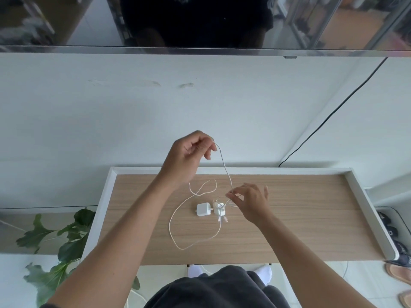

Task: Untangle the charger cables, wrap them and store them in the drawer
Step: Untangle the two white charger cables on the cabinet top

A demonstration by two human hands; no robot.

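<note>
Item: charger cables, tangled, on wood-top table (300, 218) with white raised rim, head view. L hand (191, 156) raised above far edge of table, fingers curled, thumb and forefinger pinching upper end of thin grey cable (224, 166). Cable runs down and to the right to R hand (251, 201), low over tabletop; thumb and forefinger pinch the same strand, other fingers spread loosely above. Strand hangs fairly straight betw. the two hands. Below R hand's fingertips: small white adapter (220, 210) in a knot of cable, pinkish connector ends (223, 218) sticking out on near side. Touching it on left: larger white square adapter (203, 209), lying flat. Cream cable (170, 226) lies slack on tabletop: small loop under L wrist, then wide loop sweeping left and toward near edge, coming back to the knot. Cannot tell which cable belongs to which adapter. Surroundings: white wall; glossy dark screen (200, 23) mounted above, reflecting the room; black cord (333, 112) running diagonally down wall at right; leafy green plant (66, 236) on floor at left; dark shoes (391, 232) on rack at right, sandals (398, 272) on floor nearby. Person stands at near edge, dark shirt, white socks (264, 274).
</note>
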